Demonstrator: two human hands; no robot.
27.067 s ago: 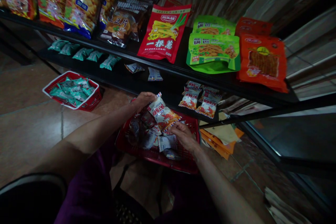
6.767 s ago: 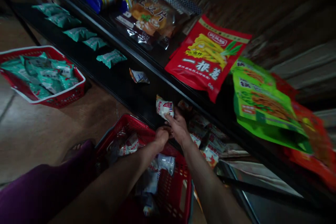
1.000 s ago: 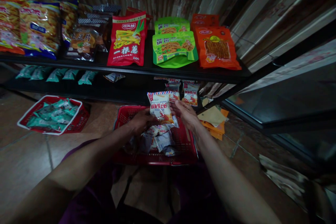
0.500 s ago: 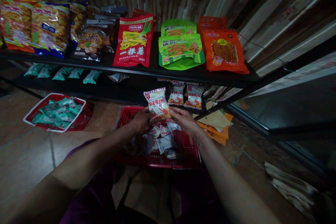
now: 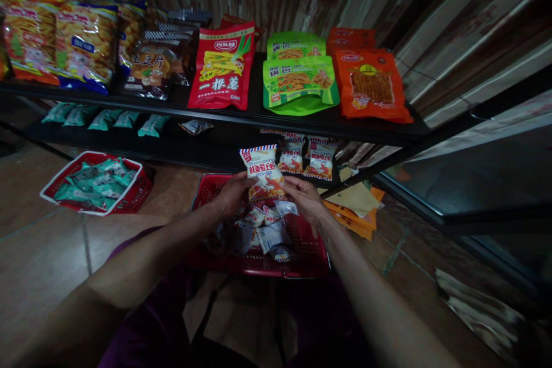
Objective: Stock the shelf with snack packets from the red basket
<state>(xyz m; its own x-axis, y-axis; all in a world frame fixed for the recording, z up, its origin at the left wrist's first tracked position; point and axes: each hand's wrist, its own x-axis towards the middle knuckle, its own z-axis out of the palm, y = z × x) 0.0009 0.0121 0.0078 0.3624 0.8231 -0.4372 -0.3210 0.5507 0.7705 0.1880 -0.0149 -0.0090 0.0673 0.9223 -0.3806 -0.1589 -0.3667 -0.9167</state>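
Note:
A small white-and-red snack packet [image 5: 263,169] stands upright between both hands, above a red basket [image 5: 310,253] on the floor. My left hand [image 5: 233,192] grips its lower left edge and my right hand [image 5: 304,198] grips its lower right. Several similar small packets [image 5: 265,233] lie in the basket. Two matching packets [image 5: 308,160] stand on the lower shelf just behind the held one.
The upper black shelf [image 5: 302,121] carries large bags: red [image 5: 222,66], green [image 5: 297,77], orange [image 5: 371,86] and yellow-blue [image 5: 64,43]. Teal packets [image 5: 103,119] line the lower shelf. A second red basket [image 5: 97,187] of teal packets sits at left. Orange paper [image 5: 353,213] lies at right.
In the last second both hands kept hold of the white-and-red packet above the basket, first raising it a little toward the lower shelf, then turning it more upright.

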